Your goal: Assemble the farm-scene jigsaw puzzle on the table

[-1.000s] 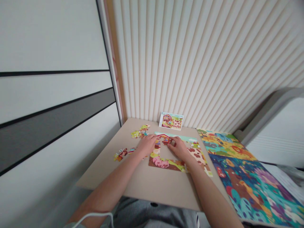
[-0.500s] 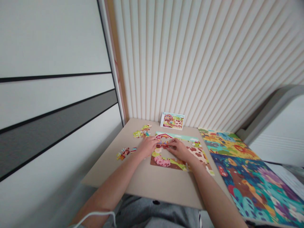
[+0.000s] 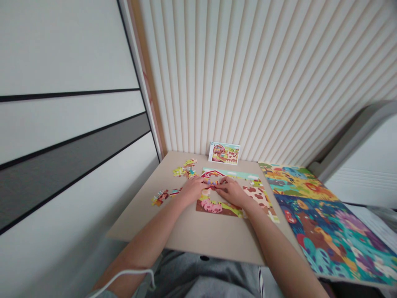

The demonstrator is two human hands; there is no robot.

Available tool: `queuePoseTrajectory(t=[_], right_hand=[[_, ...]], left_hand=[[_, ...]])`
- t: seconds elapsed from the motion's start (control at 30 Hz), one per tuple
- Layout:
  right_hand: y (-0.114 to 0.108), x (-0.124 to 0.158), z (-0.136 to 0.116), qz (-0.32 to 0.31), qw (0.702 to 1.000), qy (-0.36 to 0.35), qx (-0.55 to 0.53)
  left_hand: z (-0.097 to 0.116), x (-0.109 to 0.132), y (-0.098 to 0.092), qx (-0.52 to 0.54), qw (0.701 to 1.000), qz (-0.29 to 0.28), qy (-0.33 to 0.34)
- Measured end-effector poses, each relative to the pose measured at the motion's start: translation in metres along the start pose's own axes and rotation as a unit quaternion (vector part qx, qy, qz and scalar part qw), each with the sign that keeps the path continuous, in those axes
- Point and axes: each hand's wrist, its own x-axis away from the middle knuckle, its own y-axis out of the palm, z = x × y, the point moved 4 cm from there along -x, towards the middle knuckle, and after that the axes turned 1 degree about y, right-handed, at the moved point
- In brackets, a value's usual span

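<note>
A partly assembled farm jigsaw puzzle (image 3: 214,207) lies flat on the table, showing a red barn, a pink pig and a brown-spotted cow. My left hand (image 3: 192,189) reaches over its left side, fingertips on a small purple and red puzzle piece (image 3: 212,183) below the barn roof. From the right, my right hand (image 3: 232,192) has its bent fingers at the same piece, close to the left fingertips. The fingers partly cover the piece, so whether it lies fully flat cannot be seen. Bare gaps show within the puzzle near the right hand.
Loose pieces lie in two groups, one at the upper left (image 3: 185,169) and another at the lower left (image 3: 161,198). A picture card (image 3: 224,153) leans against the ribbed wall (image 3: 217,82). Two finished animal puzzles (image 3: 335,240) lie right of the table (image 3: 201,236).
My right hand has shifted slightly left, bringing its fingertips nearer to my left hand at the piece. The view has tilted a little downward; the loose pieces stay put.
</note>
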Motion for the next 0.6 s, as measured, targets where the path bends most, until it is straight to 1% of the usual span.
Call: queuePoseTrajectory(t=[0.1,0.17,0.27,0.33,0.4,0.47,0.53,0.6], right_hand=[[-0.002,0.001,-0.005,-0.012,1.000,-0.003,0.009],[-0.004,0.002,-0.007,-0.005,1.000,-0.002,0.007],[-0.011,0.001,-0.004,0.043,0.999,0.024,0.006],[-0.017,0.002,0.003,0.089,0.994,0.060,0.010],[-0.022,0.003,0.011,0.121,0.988,0.090,0.018],[-0.023,0.004,0.017,0.132,0.985,0.106,0.028],[-0.023,0.004,0.019,0.133,0.984,0.112,0.038],[-0.023,0.004,0.016,0.135,0.983,0.114,0.046]], left_hand=[[0.003,-0.001,0.001,-0.010,1.000,-0.001,-0.008],[0.005,0.000,0.000,-0.007,1.000,0.001,-0.013],[0.005,0.005,-0.010,0.015,0.999,0.019,-0.022],[-0.002,0.012,-0.026,0.023,0.997,0.052,-0.044],[-0.015,0.025,-0.047,0.012,0.992,0.093,-0.087],[-0.032,0.045,-0.066,-0.011,0.984,0.111,-0.136],[-0.048,0.067,-0.078,-0.027,0.983,0.075,-0.167],[-0.059,0.090,-0.084,-0.025,0.980,0.048,-0.193]])
